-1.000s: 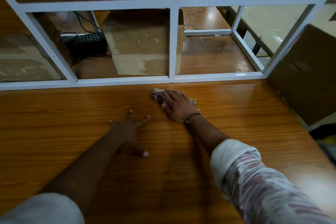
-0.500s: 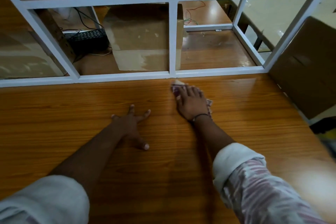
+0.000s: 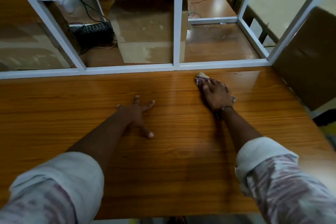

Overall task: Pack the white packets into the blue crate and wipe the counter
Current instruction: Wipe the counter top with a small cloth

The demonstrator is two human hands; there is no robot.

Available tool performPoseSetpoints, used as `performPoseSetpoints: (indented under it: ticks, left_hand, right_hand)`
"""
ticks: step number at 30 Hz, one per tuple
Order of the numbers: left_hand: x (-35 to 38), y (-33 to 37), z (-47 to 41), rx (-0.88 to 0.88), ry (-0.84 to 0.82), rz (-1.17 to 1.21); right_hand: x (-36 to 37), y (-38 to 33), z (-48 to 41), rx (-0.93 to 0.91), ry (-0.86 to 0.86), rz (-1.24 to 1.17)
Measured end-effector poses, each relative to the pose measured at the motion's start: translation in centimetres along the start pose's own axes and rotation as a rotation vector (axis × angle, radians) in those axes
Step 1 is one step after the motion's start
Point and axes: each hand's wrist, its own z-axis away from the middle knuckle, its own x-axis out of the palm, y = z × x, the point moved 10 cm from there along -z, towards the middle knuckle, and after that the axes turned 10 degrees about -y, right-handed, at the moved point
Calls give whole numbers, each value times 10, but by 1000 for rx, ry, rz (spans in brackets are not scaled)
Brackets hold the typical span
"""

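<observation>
Ahead, a white frame (image 3: 174,31) borders the glossy wooden counter (image 3: 72,105).

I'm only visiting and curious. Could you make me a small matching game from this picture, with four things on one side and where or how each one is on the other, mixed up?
Things
1. left hand
2. right hand
3. cloth
4. keyboard

Places or states
A. behind the white frame, beside the cardboard box
B. pressing down on something near the far edge of the counter
C. fingers spread, resting on bare wood
D. mostly hidden under a hand, one end poking out

Pairs: 1-C, 2-B, 3-D, 4-A
</observation>
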Motion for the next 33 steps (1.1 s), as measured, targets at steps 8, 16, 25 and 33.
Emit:
performPoseSetpoints:
  ticks: [8, 16, 25, 33]
  left_hand:
    - [1, 3, 11, -23, -18, 6]
    - [11, 7, 32, 21, 28, -36]
    - [49, 17, 51, 60, -7, -206]
    - [61, 14, 57, 107, 44, -207]
  right_hand:
    - [61, -63, 135, -313, -38, 175]
    - [26, -9, 161, 33, 141, 126]
    - [105, -101, 266, -354, -75, 311]
    - [56, -10, 249, 286, 118, 227]
